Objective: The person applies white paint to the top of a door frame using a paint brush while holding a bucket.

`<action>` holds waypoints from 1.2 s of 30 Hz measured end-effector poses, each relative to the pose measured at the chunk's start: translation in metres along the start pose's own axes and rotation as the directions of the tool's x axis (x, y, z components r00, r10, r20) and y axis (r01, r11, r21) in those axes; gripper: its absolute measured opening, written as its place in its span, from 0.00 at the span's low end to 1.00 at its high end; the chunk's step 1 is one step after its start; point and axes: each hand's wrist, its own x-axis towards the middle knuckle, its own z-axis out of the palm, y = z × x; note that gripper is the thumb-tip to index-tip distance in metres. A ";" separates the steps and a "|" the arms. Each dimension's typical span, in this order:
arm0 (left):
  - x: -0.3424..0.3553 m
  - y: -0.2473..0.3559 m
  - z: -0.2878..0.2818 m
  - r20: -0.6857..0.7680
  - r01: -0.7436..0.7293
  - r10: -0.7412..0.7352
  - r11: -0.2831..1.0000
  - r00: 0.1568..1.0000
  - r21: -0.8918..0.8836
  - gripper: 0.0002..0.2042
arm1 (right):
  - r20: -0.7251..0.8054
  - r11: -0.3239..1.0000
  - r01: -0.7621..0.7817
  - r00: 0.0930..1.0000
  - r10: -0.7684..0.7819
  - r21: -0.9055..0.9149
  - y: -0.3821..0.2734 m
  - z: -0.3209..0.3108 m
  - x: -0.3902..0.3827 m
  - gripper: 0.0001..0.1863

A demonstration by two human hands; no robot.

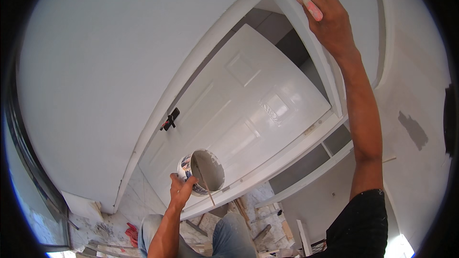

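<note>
Two hands: one right, one left, both bare. The right hand (330,21), at upper right, was closed round the handle of a paintbrush (313,8), pale with pink marks; its bristle end lay at the upper corner of a white door frame (306,38) (whether it touched could not be told).

The left hand (181,191), lower centre, gripped a white bucket (217,165) by its side, thumb near the rim. The bucket was tilted, its mouth in view, a thin stick (208,191) lying across it.

Items around: one white panelled door (205,110), with a black handle (170,119); one broad white wall (114,67); one dark grey patch (413,130) on the wall at right; one red cloth (131,233) on the littered floor; several wood strips (243,212), loose.

Obstructions: the bucket covered a lower part of the door; the right forearm (363,110) crossed before the wall at right; jeans-clad knees (232,234) hid some floor.
</note>
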 end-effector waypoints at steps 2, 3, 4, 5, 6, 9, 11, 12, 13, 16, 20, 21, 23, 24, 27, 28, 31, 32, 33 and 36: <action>-0.001 0.001 -0.001 0.004 0.006 -0.006 1.000 1.000 -0.011 0.35 | 0.024 1.000 0.002 1.000 -0.002 0.001 0.001 -0.003 -0.001 0.15; -0.001 0.001 -0.002 0.005 0.010 -0.010 1.000 1.000 -0.016 0.35 | 0.035 1.000 0.002 0.999 -0.002 0.003 0.001 -0.003 -0.001 0.16; -0.002 0.002 -0.003 0.000 0.014 -0.014 1.000 1.000 -0.010 0.35 | 0.019 0.999 0.015 1.000 -0.016 0.029 0.000 -0.003 0.001 0.16; -0.003 0.004 -0.002 -0.001 0.018 -0.018 1.000 1.000 -0.003 0.35 | 0.005 0.998 0.028 1.000 -0.028 0.052 0.000 -0.004 0.003 0.16; -0.004 0.005 -0.002 -0.002 0.022 -0.022 1.000 1.000 0.005 0.35 | -0.010 0.996 0.041 0.999 -0.040 0.075 0.000 -0.005 0.005 0.16; -0.002 0.003 -0.001 0.006 0.001 -0.001 1.000 1.000 -0.025 0.34 | -0.057 0.995 0.097 0.994 -0.095 0.030 0.004 -0.002 0.006 0.17; -0.004 0.004 -0.001 0.003 -0.019 0.019 0.999 1.000 -0.044 0.34 | -0.013 0.998 0.057 0.998 -0.056 0.041 0.005 -0.004 0.007 0.17; -0.005 0.005 -0.001 0.000 -0.029 0.029 0.998 1.000 -0.053 0.34 | 0.009 0.998 0.036 0.999 -0.037 0.046 0.005 -0.004 0.007 0.18; -0.004 0.003 -0.001 0.002 -0.031 0.031 0.998 1.000 -0.050 0.34 | 0.017 0.999 0.032 0.999 -0.033 0.018 0.007 -0.004 0.004 0.18; -0.005 0.002 -0.003 0.000 -0.030 0.030 0.999 1.000 -0.040 0.33 | 0.026 1.000 0.024 0.999 -0.024 -0.010 0.009 -0.002 -0.001 0.19; -0.007 0.010 -0.002 -0.006 0.002 -0.002 1.000 1.000 0.005 0.33 | -0.004 0.997 0.060 0.998 -0.060 0.052 0.005 -0.006 0.004 0.21; -0.006 0.009 -0.002 -0.011 0.014 -0.014 1.000 1.000 0.024 0.33 | -0.016 0.995 0.076 0.997 -0.075 0.061 0.003 -0.006 0.006 0.22; -0.001 0.004 -0.001 -0.010 0.025 -0.024 0.999 1.000 0.031 0.34 | 0.020 0.997 0.060 0.998 -0.061 0.039 0.006 -0.004 0.006 0.23; 0.001 0.001 -0.001 -0.010 0.030 -0.030 0.999 0.999 0.035 0.34 | 0.038 0.998 0.052 0.998 -0.053 0.028 0.007 -0.003 0.005 0.24; 0.001 -0.003 0.000 -0.028 -0.027 0.027 1.000 0.999 0.011 0.34 | 0.078 1.000 0.010 0.997 -0.012 0.020 0.008 -0.003 -0.002 0.27; 0.003 -0.007 -0.002 -0.020 -0.021 0.021 1.000 1.000 0.014 0.34 | 0.058 0.999 0.024 0.998 -0.026 0.025 0.007 -0.002 -0.002 0.27; 0.005 -0.009 -0.001 0.000 -0.009 0.009 1.000 1.000 0.012 0.34 | 0.027 0.998 0.060 0.998 -0.060 0.029 0.008 -0.005 0.003 0.29; 0.002 -0.004 -0.002 -0.004 -0.002 0.002 1.000 1.000 0.014 0.34 | 0.033 0.998 0.059 0.998 -0.060 0.034 0.008 -0.003 0.005 0.29; 0.000 -0.001 -0.002 -0.008 0.006 -0.006 1.000 1.000 0.015 0.34 | 0.040 0.998 0.058 0.997 -0.060 0.040 0.008 -0.002 0.006 0.30; 0.001 -0.003 0.000 -0.011 -0.007 0.007 1.000 1.000 0.011 0.34 | 0.075 1.000 -0.011 0.997 0.012 -0.004 0.012 -0.001 -0.002 0.31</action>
